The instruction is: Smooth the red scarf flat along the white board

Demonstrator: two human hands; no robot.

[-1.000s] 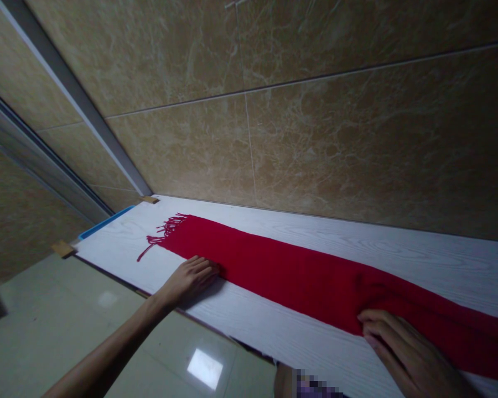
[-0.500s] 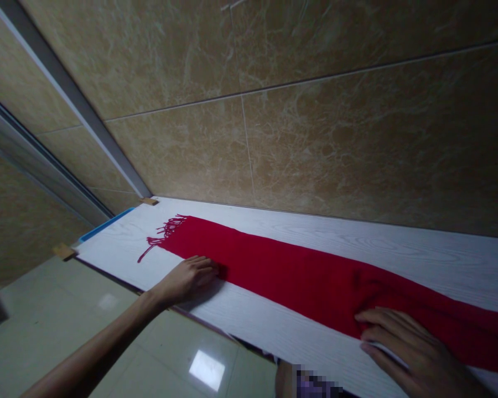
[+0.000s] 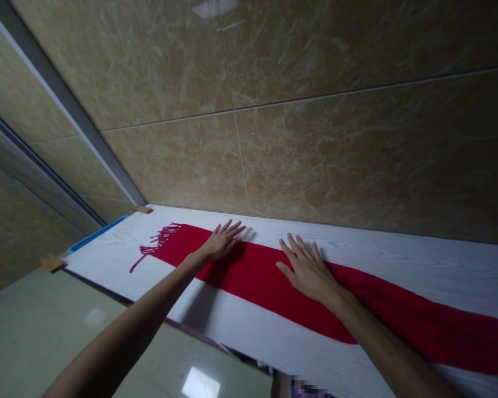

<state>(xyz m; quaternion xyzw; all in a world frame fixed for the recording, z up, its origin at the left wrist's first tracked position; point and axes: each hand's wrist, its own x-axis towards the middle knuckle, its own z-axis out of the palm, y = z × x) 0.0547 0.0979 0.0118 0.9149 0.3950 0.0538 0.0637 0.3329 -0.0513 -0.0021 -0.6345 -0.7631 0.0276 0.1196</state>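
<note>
A long red scarf [image 3: 253,282] lies stretched lengthwise along a white wood-grain table [image 3: 373,240], its fringe [image 3: 162,236] spread at the left end. My left hand [image 3: 222,242], fingers apart, is over the scarf's far edge near the fringed part; its shadow falls on the cloth and table. My right hand [image 3: 305,265] spreads its fingers over the middle of the scarf, fingertips near the far edge. Whether either palm touches the cloth I cannot tell. Toward the right the scarf looks less smooth, with shallow folds, and my right forearm hides part of it.
A tiled wall [image 3: 315,160] runs along the table's far side. Small wooden blocks [image 3: 53,262] sit at the table's left corners, and a blue tray-like edge [image 3: 97,235] shows beyond that end. A grey metal post [image 3: 72,110] rises at the left. Shiny floor [image 3: 108,337] lies below.
Both hands have left the scarf's near edge and moved to its far side, fingers now spread. My right hand has also shifted left. The folds by its former place look flatter.
</note>
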